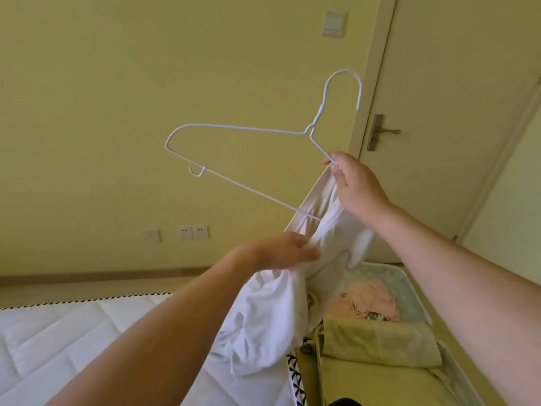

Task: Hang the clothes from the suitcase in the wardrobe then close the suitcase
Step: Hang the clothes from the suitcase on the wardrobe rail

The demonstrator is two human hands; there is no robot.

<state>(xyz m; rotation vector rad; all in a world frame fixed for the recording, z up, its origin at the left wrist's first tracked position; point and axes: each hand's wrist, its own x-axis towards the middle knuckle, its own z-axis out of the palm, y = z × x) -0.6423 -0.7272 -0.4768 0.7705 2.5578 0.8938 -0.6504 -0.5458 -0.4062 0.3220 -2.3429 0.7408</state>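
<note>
Overhead, right hand (355, 183) pinching white hanger (234, 128), left hand (281, 250) gripping white garment (263, 312)

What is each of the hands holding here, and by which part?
Right hand pinches the white wire hanger at its right shoulder end, together with the white garment. Left hand grips the garment's fabric near the hanger's bottom bar.

Single head-worn view, facing forward and slightly upward, close over raised forearms, toward wall (102, 83) and door (439, 142)
</note>
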